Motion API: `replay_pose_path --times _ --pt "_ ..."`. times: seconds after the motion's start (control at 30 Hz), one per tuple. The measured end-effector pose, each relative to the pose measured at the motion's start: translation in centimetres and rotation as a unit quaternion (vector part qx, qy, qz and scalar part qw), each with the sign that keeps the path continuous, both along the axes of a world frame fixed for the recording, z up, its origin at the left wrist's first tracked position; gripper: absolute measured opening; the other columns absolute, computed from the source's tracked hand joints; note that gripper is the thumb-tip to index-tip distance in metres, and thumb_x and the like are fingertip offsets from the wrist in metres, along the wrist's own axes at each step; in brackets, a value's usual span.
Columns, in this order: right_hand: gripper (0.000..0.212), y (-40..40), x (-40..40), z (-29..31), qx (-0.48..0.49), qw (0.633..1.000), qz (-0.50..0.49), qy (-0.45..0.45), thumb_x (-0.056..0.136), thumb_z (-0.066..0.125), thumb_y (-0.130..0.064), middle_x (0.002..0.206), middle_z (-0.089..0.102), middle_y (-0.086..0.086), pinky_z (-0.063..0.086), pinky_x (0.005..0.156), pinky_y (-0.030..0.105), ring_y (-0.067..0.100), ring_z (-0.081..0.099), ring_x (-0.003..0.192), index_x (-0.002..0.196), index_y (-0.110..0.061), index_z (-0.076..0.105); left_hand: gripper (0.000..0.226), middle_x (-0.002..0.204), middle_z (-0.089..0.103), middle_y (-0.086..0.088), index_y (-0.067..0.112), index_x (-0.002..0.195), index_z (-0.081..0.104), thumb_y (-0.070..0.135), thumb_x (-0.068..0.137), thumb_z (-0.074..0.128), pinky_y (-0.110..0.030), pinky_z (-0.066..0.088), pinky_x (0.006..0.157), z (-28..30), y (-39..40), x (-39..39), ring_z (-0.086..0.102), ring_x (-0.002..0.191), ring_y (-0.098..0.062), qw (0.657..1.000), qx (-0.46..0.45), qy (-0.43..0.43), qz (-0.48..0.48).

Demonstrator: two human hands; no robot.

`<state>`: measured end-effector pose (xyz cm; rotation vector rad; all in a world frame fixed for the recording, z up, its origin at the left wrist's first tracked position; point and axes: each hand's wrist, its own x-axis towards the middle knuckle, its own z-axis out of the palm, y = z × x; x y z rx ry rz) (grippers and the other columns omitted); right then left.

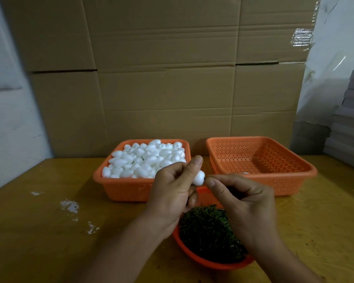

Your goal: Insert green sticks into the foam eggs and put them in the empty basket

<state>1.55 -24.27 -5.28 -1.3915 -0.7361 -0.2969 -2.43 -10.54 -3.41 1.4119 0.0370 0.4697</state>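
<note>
My left hand (172, 188) grips a white foam egg (198, 178), its tip pointing right. My right hand (241, 201) pinches a green stick against that tip; the stick itself is almost fully hidden by my fingers. Behind my left hand, an orange basket (119, 190) is heaped with several white foam eggs (145, 158). At the right stands another orange perforated basket (278, 180); one small pale object shows at its near inner edge. Below my hands, a round orange basket (211, 264) holds a pile of green sticks (208, 231).
The baskets rest on a yellowish wooden table (49, 231) with white scuffs at the left. Large cardboard boxes (161, 78) form a wall behind. A stack of grey flat items (349, 123) rises at the far right, with plastic sheeting above it.
</note>
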Motion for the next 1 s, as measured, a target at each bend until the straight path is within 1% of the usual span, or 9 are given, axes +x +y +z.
replay_pose_path --times 0.13,0.2,0.27,0.33,0.47,0.6,0.7,0.93,1.0 --pt "0.012 0.1 0.0 -0.2 -0.050 0.998 -0.023 -0.026 0.080 0.074 -0.032 0.079 0.075 -0.005 0.052 0.064 0.019 0.015 0.070 0.076 0.088 -0.027 0.082 0.050 0.048 0.051 -0.003 0.004 0.076 0.065 0.053 0.071 0.074 -0.017 0.038 0.042 0.4 0.2 -0.2 0.046 0.041 -0.011 0.994 0.089 -0.052 0.044" --pt "0.011 0.1 0.1 -0.3 -0.048 0.998 -0.035 -0.018 0.080 0.073 -0.033 0.078 0.075 -0.005 0.050 0.062 0.018 0.014 0.069 0.073 0.086 -0.029 0.082 0.042 0.052 0.056 -0.003 0.008 0.078 0.070 0.049 0.070 0.076 -0.017 0.041 0.046 0.5 0.2 -0.4 0.050 0.047 -0.010 0.991 0.111 -0.062 0.034" --pt "0.008 0.2 0.3 -0.4 -0.034 0.999 -0.029 0.003 0.081 0.074 -0.027 0.076 0.076 -0.006 0.050 0.061 0.016 0.010 0.069 0.071 0.083 -0.030 0.082 0.030 0.057 0.060 0.000 0.015 0.082 0.074 0.042 0.072 0.078 -0.017 0.043 0.049 0.6 0.2 -0.6 0.054 0.052 -0.009 0.990 0.127 -0.061 0.013" --pt "0.011 0.1 0.4 -0.4 -0.015 0.999 -0.015 0.027 0.083 0.075 -0.018 0.075 0.077 -0.005 0.049 0.061 0.013 0.004 0.069 0.069 0.082 -0.027 0.081 0.027 0.062 0.063 0.005 0.016 0.089 0.076 0.038 0.074 0.077 -0.016 0.045 0.053 0.5 0.0 -0.6 0.056 0.057 -0.008 0.988 0.143 -0.060 0.006" --pt "0.009 0.2 0.1 -0.2 0.005 0.999 0.022 0.048 0.082 0.073 -0.019 0.075 0.078 -0.003 0.053 0.063 0.015 0.004 0.072 0.070 0.085 -0.022 0.081 0.026 0.063 0.064 0.009 0.015 0.094 0.076 0.036 0.078 0.074 -0.015 0.045 0.055 0.4 0.0 -0.7 0.057 0.058 -0.005 0.984 0.161 -0.071 0.011" --pt "0.009 0.3 -0.1 0.1 0.024 0.997 0.036 0.056 0.078 0.071 -0.022 0.070 0.076 -0.005 0.048 0.057 0.010 -0.002 0.067 0.061 0.081 -0.025 0.080 0.020 0.064 0.064 0.012 0.014 0.096 0.074 0.031 0.086 0.072 -0.015 0.045 0.055 0.4 0.2 -0.7 0.056 0.058 -0.003 0.979 0.188 -0.074 0.003" --pt "0.010 0.2 -0.1 0.2 0.016 0.997 0.047 0.051 0.080 0.070 -0.020 0.074 0.078 0.000 0.051 0.061 0.012 0.003 0.071 0.067 0.083 -0.021 0.080 0.008 0.061 0.061 0.010 0.016 0.095 0.073 0.022 0.094 0.068 -0.016 0.044 0.055 0.3 0.2 -0.7 0.054 0.057 -0.003 0.975 0.209 -0.075 -0.001" --pt "0.017 0.3 -0.6 0.8 0.041 0.995 0.076 0.053 0.079 0.068 -0.015 0.067 0.076 0.002 0.049 0.056 0.009 0.001 0.069 0.059 0.072 -0.025 0.079 0.008 0.059 0.056 0.002 0.016 0.099 0.072 0.020 0.097 0.065 -0.017 0.044 0.054 0.1 0.0 -0.6 0.053 0.055 -0.007 0.977 0.201 -0.077 -0.012" --pt "0.016 0.2 -0.7 0.9 0.034 0.994 0.075 0.066 0.080 0.068 -0.016 0.067 0.075 0.003 0.049 0.056 0.009 0.000 0.068 0.058 0.072 -0.024 0.080 0.014 0.060 0.056 -0.001 0.017 0.103 0.072 0.027 0.094 0.067 -0.019 0.044 0.053 0.1 -0.1 -0.5 0.053 0.055 -0.010 0.982 0.177 -0.069 -0.014"
